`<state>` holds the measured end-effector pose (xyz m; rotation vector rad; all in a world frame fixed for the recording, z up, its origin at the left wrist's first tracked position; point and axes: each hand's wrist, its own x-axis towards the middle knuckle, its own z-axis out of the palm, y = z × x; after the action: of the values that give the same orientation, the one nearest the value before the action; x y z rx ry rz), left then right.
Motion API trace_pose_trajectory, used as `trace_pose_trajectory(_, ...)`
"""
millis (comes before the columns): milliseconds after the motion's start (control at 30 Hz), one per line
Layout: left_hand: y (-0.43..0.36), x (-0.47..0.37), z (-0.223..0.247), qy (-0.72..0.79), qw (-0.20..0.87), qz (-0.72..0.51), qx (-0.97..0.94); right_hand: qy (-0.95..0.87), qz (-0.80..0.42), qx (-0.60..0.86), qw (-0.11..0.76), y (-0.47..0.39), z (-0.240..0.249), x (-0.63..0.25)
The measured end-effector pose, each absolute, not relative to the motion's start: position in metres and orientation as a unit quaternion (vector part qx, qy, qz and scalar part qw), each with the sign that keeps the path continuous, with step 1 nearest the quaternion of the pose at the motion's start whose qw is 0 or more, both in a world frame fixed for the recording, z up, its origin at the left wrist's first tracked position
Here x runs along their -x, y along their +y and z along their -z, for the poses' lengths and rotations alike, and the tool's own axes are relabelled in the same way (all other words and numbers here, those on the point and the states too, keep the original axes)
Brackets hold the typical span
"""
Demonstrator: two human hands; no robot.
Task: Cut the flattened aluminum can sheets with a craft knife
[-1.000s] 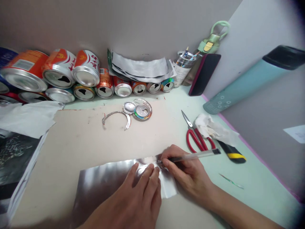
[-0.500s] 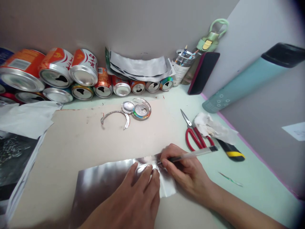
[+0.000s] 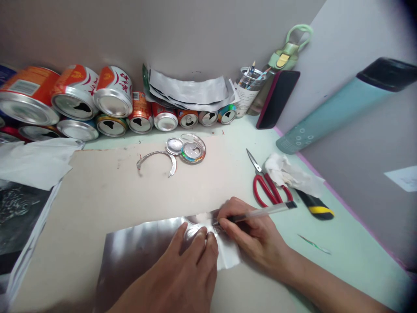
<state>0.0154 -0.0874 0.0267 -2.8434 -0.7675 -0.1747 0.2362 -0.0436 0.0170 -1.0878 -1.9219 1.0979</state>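
Note:
A shiny metal sheet [image 3: 137, 245] lies on the beige board [image 3: 137, 198]. My left hand [image 3: 185, 265] rests flat on the sheet, fingers stretched and a little apart, holding nothing. Close to its fingertips, my right hand [image 3: 250, 230] is closed around a clear pen [image 3: 263, 211], whose tip is at the sheet's upper right part. Embossed lines show in the metal between the two hands; the exact pen point is hard to make out.
Stacked cans [image 3: 114, 95] and curved metal sheets [image 3: 189, 89] stand along the back. Cut can ends [image 3: 192, 151] lie mid-board. Red-handled scissors [image 3: 267, 189], crumpled tissue [image 3: 286, 171], a cutter [image 3: 317, 208] and a leaning blue bottle [image 3: 335, 108] are at right.
My right hand and the pen have shifted very slightly to the left on the sheet. The whole view has also moved a little; my left hand stays on the metal.

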Motion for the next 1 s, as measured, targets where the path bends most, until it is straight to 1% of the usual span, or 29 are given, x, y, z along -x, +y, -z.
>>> trace_pose_trajectory(1000,-0.0943,-0.0121,-0.0215,-0.26,0.11,0.06,0.958,-0.745,-0.431,0.393,0.324,-0.0433,-0.0141,-0.2391)
